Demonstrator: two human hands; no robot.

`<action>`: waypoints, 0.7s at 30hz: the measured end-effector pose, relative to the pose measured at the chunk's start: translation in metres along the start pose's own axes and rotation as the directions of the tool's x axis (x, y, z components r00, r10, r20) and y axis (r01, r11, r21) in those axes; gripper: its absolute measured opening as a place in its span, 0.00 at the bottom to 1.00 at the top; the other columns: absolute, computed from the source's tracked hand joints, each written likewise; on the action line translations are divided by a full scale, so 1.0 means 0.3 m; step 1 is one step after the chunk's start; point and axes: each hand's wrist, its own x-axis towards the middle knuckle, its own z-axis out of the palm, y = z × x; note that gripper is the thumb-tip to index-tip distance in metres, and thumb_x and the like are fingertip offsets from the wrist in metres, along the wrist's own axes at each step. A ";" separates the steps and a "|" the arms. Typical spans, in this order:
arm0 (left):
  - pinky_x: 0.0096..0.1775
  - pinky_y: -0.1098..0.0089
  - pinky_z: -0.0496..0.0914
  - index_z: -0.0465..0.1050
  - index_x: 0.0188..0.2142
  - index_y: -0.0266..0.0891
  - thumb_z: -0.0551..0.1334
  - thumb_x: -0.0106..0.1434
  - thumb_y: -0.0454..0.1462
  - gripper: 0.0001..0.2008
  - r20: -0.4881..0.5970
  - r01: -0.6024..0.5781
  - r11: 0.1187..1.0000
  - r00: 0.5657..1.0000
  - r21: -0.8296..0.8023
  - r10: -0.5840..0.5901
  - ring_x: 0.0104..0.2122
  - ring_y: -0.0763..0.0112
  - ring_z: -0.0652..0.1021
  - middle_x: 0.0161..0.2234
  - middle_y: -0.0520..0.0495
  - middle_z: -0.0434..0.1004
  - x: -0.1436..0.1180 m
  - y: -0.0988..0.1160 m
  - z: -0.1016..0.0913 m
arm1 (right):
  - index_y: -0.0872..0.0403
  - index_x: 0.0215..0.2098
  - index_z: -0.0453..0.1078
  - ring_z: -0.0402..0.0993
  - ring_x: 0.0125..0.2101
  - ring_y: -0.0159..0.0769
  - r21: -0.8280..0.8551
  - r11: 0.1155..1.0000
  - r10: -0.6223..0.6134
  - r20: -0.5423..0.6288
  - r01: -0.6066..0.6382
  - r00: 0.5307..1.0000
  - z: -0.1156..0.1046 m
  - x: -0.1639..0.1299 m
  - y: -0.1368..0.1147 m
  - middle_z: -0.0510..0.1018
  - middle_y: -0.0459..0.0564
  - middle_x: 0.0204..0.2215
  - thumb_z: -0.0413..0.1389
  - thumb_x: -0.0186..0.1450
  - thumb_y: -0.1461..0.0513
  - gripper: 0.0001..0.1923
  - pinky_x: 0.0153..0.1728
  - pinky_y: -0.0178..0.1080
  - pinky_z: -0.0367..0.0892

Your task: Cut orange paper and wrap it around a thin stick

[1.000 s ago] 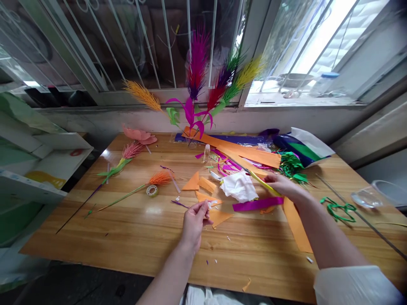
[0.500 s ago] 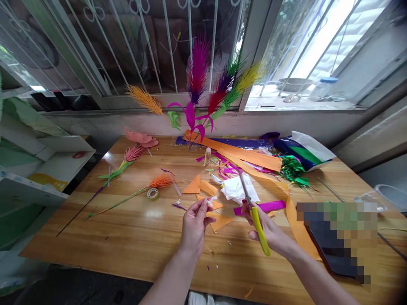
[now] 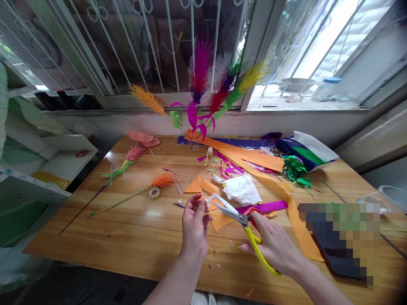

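My left hand (image 3: 194, 224) pinches a small pale scrap (image 3: 209, 200) between thumb and fingertips, just above the wooden table (image 3: 133, 237). My right hand (image 3: 274, 245) grips yellow-handled scissors (image 3: 244, 231); their blades are spread and point left at the scrap, almost touching it. Orange paper triangles (image 3: 203, 186) lie just beyond my left hand. A crumpled white tissue (image 3: 242, 189) and a magenta paper strip (image 3: 265, 207) lie behind the scissors.
A long orange paper strip (image 3: 254, 159) runs across the table's far side. Paper feather flowers (image 3: 203, 84) stand by the window. Paper stems (image 3: 133, 192) and a tape roll (image 3: 154, 192) lie to the left, a white shelf (image 3: 41, 169) beyond them. Green scraps (image 3: 294, 169) sit at the right.
My right hand picked up the scissors from near the tissue, brought them toward me and swung the spread blades left to the scrap. My left hand stayed in place holding the scrap.
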 end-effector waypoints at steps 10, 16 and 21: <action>0.21 0.82 0.64 0.63 0.34 0.40 0.62 0.51 0.37 0.12 -0.001 -0.127 0.990 0.992 0.062 0.127 0.25 0.82 0.68 0.30 0.53 0.66 -0.006 -0.013 0.008 | 0.53 0.35 0.56 0.66 0.31 0.40 -0.058 0.997 -0.054 -0.019 0.053 0.998 0.022 0.044 -0.082 0.69 0.51 0.31 0.54 0.51 0.53 0.18 0.28 0.38 0.60; 0.24 0.80 0.65 0.61 0.36 0.42 0.61 0.52 0.37 0.13 -0.051 -0.224 0.970 0.972 0.097 0.229 0.25 0.82 0.69 0.31 0.54 0.66 -0.003 -0.024 0.000 | 0.53 0.31 0.55 0.67 0.28 0.39 -0.107 0.994 -0.037 -0.067 0.030 0.997 0.055 0.058 -0.107 0.69 0.50 0.27 0.53 0.52 0.52 0.16 0.27 0.38 0.60; 0.24 0.80 0.65 0.59 0.35 0.41 0.60 0.52 0.35 0.12 -0.067 -0.243 0.963 0.965 0.114 0.252 0.25 0.81 0.69 0.30 0.53 0.66 -0.004 -0.029 -0.002 | 0.53 0.30 0.56 0.68 0.26 0.39 -0.165 0.986 -0.043 -0.174 0.014 0.984 0.077 0.058 -0.116 0.70 0.50 0.26 0.52 0.52 0.50 0.17 0.25 0.37 0.60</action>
